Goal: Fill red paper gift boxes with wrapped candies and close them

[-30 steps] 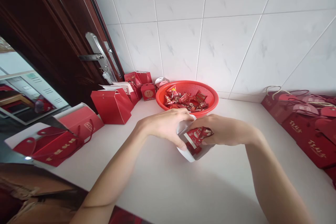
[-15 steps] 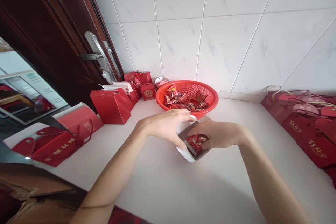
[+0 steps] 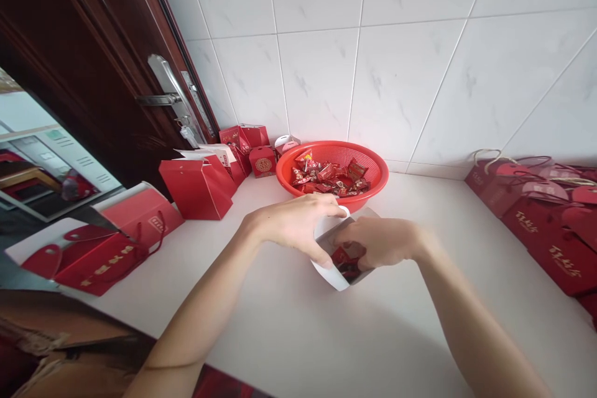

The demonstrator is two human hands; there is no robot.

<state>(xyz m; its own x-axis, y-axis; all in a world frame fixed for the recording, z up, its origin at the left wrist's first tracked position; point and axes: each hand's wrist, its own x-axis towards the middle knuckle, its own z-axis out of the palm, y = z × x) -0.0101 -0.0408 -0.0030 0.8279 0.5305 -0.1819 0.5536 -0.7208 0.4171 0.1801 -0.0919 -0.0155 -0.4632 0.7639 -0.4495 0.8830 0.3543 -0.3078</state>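
Plainly, in the head view, the person's left hand (image 3: 298,224) is at the left side of an open box (image 3: 336,278), which stands mid-surface, nearer the far edge than the near one; its thumb and fingers are spread well apart across that side, the thumb on the nearer flap and the fingertips on the farther one, so that it has hold of the box; the right hand (image 3: 382,241) comes in from the right and dips its bent fingers into the box's mouth, beside a red packet (image 3: 342,258) lying within; those fingertips are partly hidden and the hand is slightly blurred, so whether they pinch anything cannot be told; the white surface (image 3: 289,336) runs back to a tiled wall (image 3: 321,74); just beyond the box, close to the far edge, sits a red basket (image 3: 380,181) with wrapped sweets (image 3: 329,173) in it; by the far left corner are a small red box (image 3: 263,163) with a gold emblem and, nearer, a red bag (image 3: 191,189); toward the near left corner lie a pinkish box (image 3: 140,214) and a corded carton (image 3: 100,270) bearing gold characters; a row of red gift bags (image 3: 536,233) lines the right part of the surface; past its left edge is a dark wooden door (image 3: 88,31) with a metal handle (image 3: 163,99) and keys (image 3: 188,135) hanging beneath it
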